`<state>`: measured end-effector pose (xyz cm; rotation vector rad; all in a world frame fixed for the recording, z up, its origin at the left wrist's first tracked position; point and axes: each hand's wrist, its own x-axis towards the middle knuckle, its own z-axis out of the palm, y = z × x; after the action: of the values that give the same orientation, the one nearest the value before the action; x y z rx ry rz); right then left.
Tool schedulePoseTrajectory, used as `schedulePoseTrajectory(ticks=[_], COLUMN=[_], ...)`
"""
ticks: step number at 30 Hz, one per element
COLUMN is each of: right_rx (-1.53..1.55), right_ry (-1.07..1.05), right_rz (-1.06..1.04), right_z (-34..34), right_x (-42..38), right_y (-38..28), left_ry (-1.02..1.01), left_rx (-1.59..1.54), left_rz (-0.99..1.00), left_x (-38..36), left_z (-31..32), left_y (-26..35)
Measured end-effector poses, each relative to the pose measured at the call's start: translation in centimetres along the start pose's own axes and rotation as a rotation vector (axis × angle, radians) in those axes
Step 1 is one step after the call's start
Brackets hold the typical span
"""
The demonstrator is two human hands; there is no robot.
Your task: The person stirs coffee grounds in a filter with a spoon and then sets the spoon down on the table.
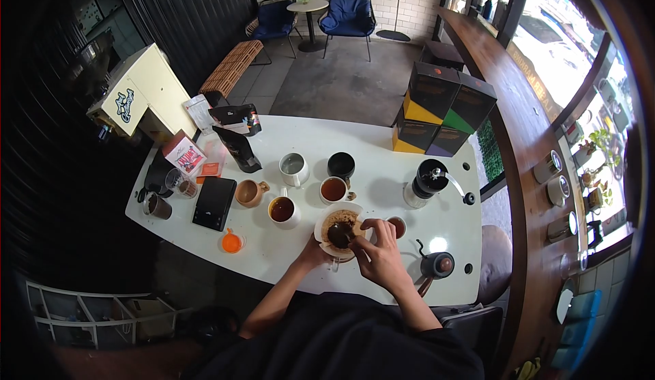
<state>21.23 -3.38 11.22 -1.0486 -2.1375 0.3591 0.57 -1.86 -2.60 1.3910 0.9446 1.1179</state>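
A coffee dripper lined with a paper filter (355, 211) stands close to me at the table's front, brown grounds clinging inside the paper. My left hand (312, 254) is closed around the dripper's left side, fingers partly hidden. Over the filter, my right hand (379, 256) pinches what looks like a dark spoon (339, 235), its round end down in the grounds. A clear glass handle (335, 265) shows below the dripper. A small cup of brown liquid (396, 226) sits behind my right hand. Left of the dripper is a white mug of dark tea-coloured liquid (281, 209).
Beyond the dripper stand another filled cup (333, 190), a black cup (341, 166) and a grey-white mug (293, 168). A hand grinder (430, 179) and a gooseneck kettle (437, 265) are right. A black scale (214, 204) and orange cup (232, 242) lie left; stacked boxes (437, 93) stand behind.
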Motion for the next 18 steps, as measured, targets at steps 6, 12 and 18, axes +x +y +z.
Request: schedulePoseTrajectory(ticks=[6,12,18], right_rx=[0.059,0.019,-0.076], right_ry=[0.052,0.024,0.119], right_rz=[0.02,0.016,-0.005], right_z=[-1.1,-0.4,0.1], right_x=[0.0,0.4,0.2], right_y=[-0.2,0.6,0.6], left_ry=[-0.012,0.004,-0.014], left_rx=[-0.05,-0.122,0.044], left_rz=[-0.08,-0.082,-0.043], left_x=[-0.1,-0.1,-0.2], left_z=[-0.1,-0.1,-0.2], left_y=[-0.3,-0.6,-0.9])
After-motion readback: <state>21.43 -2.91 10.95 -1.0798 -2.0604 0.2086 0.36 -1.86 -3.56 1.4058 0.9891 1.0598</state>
